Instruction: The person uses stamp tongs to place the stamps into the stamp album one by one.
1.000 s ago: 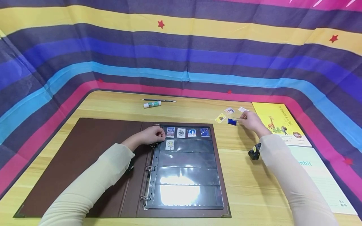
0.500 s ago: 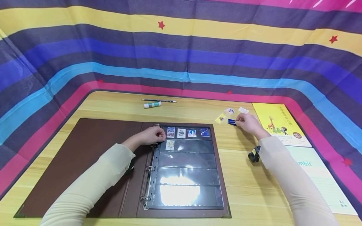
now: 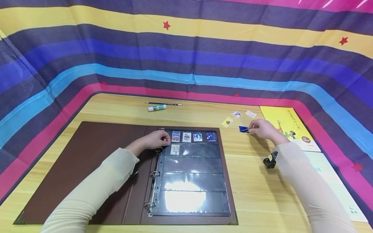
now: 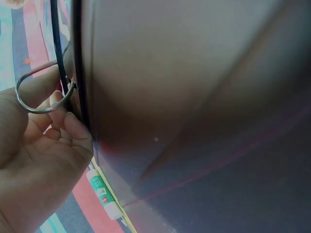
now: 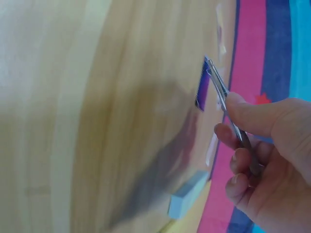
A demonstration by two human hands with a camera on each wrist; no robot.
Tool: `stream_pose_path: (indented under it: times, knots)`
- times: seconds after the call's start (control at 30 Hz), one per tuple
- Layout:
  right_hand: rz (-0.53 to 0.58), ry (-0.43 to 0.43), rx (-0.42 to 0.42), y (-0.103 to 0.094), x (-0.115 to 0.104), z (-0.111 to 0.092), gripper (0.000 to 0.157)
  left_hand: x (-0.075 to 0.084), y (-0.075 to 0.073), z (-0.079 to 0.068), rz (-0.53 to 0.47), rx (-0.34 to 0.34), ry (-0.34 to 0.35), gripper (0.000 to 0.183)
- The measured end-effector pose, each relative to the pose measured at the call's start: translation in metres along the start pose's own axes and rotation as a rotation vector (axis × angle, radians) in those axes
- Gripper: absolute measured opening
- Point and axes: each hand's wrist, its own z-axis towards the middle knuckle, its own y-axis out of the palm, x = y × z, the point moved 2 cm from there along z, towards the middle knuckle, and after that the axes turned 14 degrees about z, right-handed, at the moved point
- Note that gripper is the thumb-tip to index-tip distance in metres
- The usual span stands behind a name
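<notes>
While R fingers [image 5: 239, 162] pinch tweezers [image 5: 219, 87] pointing L, gripped blue stamp [image 3: 242, 129] lies lengthwise L–R; L fingers [image 3: 166, 138] pinch album pg. [image 3: 190, 164]

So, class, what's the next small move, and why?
Perhaps carry the dark blue rectangular stamp to the second row of the black album page: silver metal tweezers in the right hand hold it, and that row shows only one white tree-printed stamp.

Pale booklet [image 3: 333, 182]: "bit"; yellow booklet [image 3: 288, 124]: lettering illegible.

Cream sleeves [image 3: 96, 184] (lightly wrinkled)
</notes>
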Motion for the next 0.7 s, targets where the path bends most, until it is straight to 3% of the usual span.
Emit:
stream_pose_path:
  times: [0.2, 0.4, 0.7]
  knots:
    - [-0.008, 0.081, -0.007, -0.01, 0.004, -0.006, 0.01, 0.001, -0.001, -0.001, 0.007, 0.001, -0.003, 0.005]
    - [-0.033, 0.166, 0.074, -0.006, 0.003, -0.001, 0.014, 0.001, -0.001, -0.001, 0.012, 0.005, 0.0, 0.005]
    - [-0.029, 0.067, 0.101, 0.011, -0.015, 0.019, 0.011, 0.001, 0.0, -0.001, 0.003, 0.003, 0.005, 0.006]
